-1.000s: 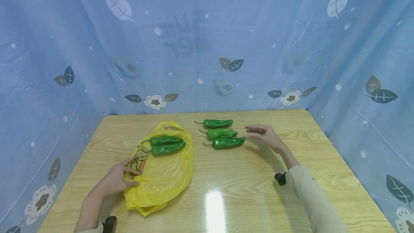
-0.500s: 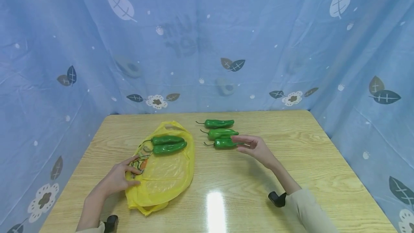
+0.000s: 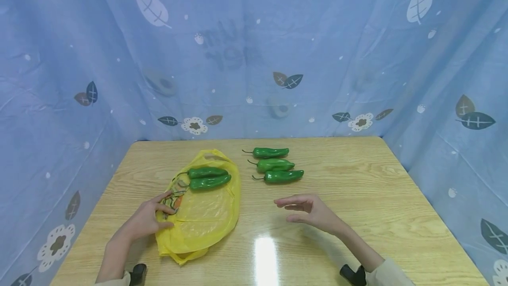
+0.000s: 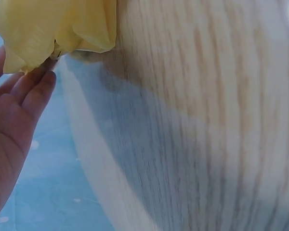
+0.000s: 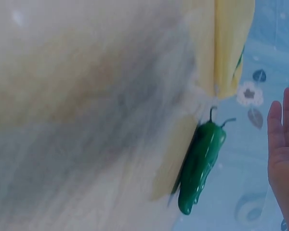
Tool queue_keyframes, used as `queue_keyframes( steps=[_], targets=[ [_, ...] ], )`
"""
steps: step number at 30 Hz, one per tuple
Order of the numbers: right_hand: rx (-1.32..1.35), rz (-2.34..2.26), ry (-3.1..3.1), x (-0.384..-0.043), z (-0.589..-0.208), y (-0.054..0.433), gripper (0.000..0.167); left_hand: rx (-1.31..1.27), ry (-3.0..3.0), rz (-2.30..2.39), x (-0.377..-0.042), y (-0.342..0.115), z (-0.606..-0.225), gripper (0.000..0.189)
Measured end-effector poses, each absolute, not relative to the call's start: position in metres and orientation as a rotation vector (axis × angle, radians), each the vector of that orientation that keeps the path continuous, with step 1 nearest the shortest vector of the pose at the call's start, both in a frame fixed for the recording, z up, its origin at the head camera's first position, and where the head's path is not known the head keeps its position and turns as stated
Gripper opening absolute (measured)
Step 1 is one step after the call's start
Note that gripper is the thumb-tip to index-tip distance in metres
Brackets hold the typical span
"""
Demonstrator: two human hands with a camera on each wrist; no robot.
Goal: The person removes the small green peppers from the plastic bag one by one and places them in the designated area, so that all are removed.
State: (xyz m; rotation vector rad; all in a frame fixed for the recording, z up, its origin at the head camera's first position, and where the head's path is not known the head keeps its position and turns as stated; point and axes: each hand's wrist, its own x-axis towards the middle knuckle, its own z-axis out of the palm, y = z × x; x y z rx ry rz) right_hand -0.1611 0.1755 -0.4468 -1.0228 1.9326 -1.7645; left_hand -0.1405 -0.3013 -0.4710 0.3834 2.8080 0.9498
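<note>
A yellow plastic bag lies flat on the left of the table, with a dark and orange print on its left side. Across its upper part lie two green peppers, side by side. My left hand rests on the bag's left edge, its fingers spread apart; in the left wrist view some fingertips are hidden behind yellow plastic. Three more green peppers lie in a stack of rows right of the bag, stems leftward. Nearer me than these, my right hand hovers over the table with relaxed fingers, holding nothing.
The wooden table is bordered at the back and sides by a blue patterned curtain. A bright light reflection shows on the tabletop near the front.
My right hand moves left over the nearest separate pepper, then back toward me, away from the peppers. The left hand, bag and peppers keep their places; the view shifts slightly.
</note>
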Motion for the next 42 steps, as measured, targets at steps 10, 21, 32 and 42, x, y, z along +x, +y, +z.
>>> queue_keyframes(
  steps=[10, 21, 32, 42],
  targets=[
    [-1.103, -1.75, 1.852, -0.138, -0.455, 0.171, 0.038, 0.396, 2.818, 0.936, -0.142, -0.301, -0.47, 0.027],
    [-0.956, -1.797, 1.834, -0.155, -0.462, 0.138, 0.035, 0.385, 2.812, 0.928, -0.144, -0.301, -0.474, 0.028],
    [-0.891, -1.816, 1.863, -0.202, -0.471, 0.085, 0.039, 0.394, 2.818, 0.911, -0.143, -0.299, -0.469, 0.027],
    [-0.849, -1.679, 2.022, -0.238, -0.491, 0.046, 0.048, 0.397, 2.816, 0.914, -0.144, -0.301, -0.47, 0.025]
  ],
)
